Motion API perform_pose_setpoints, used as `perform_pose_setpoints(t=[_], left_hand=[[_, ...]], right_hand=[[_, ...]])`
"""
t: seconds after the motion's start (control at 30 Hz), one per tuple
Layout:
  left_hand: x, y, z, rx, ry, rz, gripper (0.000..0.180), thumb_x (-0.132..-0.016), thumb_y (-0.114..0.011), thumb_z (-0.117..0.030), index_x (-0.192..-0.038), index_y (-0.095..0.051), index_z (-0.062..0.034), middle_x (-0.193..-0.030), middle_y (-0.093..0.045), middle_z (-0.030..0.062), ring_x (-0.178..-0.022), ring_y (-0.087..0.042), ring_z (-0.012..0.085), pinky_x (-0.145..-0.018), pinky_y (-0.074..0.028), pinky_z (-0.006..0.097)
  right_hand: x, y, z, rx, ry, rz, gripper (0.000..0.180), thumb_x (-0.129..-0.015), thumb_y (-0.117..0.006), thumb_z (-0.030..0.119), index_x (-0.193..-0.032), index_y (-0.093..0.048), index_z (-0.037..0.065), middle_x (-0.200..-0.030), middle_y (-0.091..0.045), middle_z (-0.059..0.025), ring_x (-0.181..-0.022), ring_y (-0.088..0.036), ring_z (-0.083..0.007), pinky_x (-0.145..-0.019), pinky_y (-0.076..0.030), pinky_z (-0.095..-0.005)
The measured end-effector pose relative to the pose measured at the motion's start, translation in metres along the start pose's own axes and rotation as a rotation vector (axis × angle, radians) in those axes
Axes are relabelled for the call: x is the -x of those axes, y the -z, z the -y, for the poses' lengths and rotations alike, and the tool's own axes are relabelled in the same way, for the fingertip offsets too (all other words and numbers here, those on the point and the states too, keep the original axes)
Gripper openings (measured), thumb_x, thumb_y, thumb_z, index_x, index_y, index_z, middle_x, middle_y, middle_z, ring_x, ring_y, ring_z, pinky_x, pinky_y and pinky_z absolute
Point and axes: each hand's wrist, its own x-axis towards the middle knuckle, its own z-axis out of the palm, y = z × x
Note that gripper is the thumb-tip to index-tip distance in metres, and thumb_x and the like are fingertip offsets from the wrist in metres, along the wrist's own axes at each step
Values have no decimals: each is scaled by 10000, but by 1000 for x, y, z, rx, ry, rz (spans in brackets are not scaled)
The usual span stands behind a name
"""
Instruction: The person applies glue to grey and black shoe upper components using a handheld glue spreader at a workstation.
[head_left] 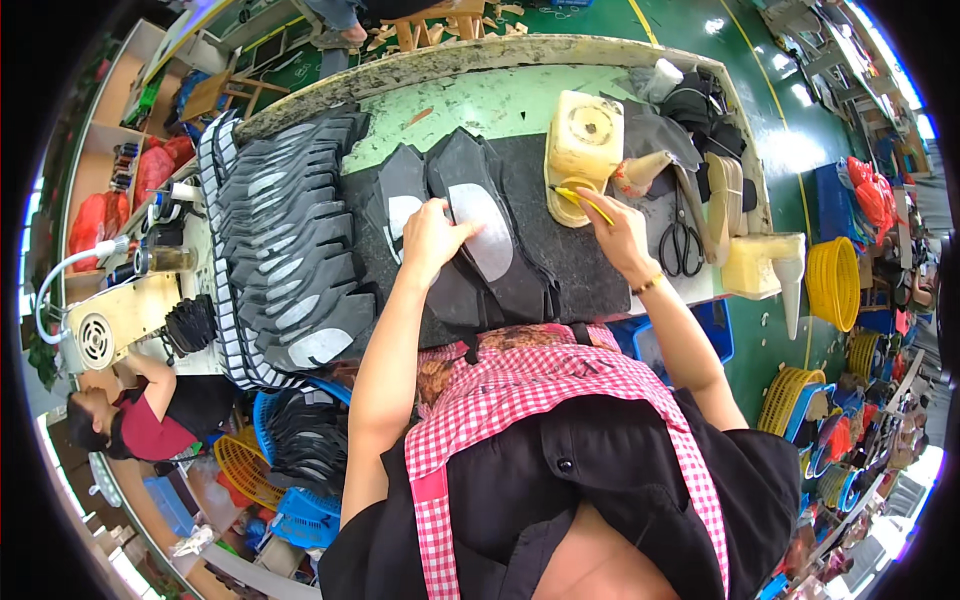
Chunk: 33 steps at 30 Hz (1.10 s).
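Note:
On the dark work mat (605, 275) in front of me lie two stacks of flat black cut pieces with light grey patches. My left hand (432, 242) is closed at the left edge of the right-hand black piece (482, 230), thumb on its grey patch. The left-hand piece (400, 212) is partly covered by that hand. In my right hand (622, 238) is a slim yellow stick-like tool (582, 203) with a dark tip, pinched in the fingers. Its tip points left, over the foot of a yellowish, glue-stained plastic container (585, 130); whether it touches cannot be told.
A long overlapping row of black pieces (295, 240) fills the table's left. Black-handled scissors (682, 245), a cone-shaped object (640, 175) and a yellowish block (752, 268) stand at the right. A raised rim (440, 65) bounds the far edge. Another person (140, 415) sits at a machine on the left.

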Motion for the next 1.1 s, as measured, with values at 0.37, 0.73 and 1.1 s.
perform_pose_setpoints(t=[0.37, 0.73, 1.1], left_hand=[[-7, -1, 5, -140, 55, 104, 543, -524, -784, -307, -918, -616, 26, -737, -628, 117, -708, -616, 234, -639, -469, 332], [-18, 6, 13, -154, 89, 194, 479, -470, -768, -333, -756, -634, 27, -788, -630, 200, -766, -623, 315, -688, -491, 369], [-37, 9, -15, -201, 226, 388, 283, -514, -770, -249, -542, -615, -13, -529, -606, 80, -517, -613, 158, -566, -483, 262]], right_hand=[[-90, -84, 25, -193, 63, 89, 168, -797, -535, 97, -941, -613, 55, -861, -614, -163, -774, -599, -312, -691, -477, -344], [-2, 26, 2, -26, 23, 61, 164, -786, -565, 16, -940, -621, 22, -829, -615, -142, -731, -612, -243, -634, -473, -286], [27, -13, 30, -511, 212, 425, 153, -667, -627, 71, -814, -625, 28, -848, -609, -104, -789, -587, -226, -689, -466, -307]])
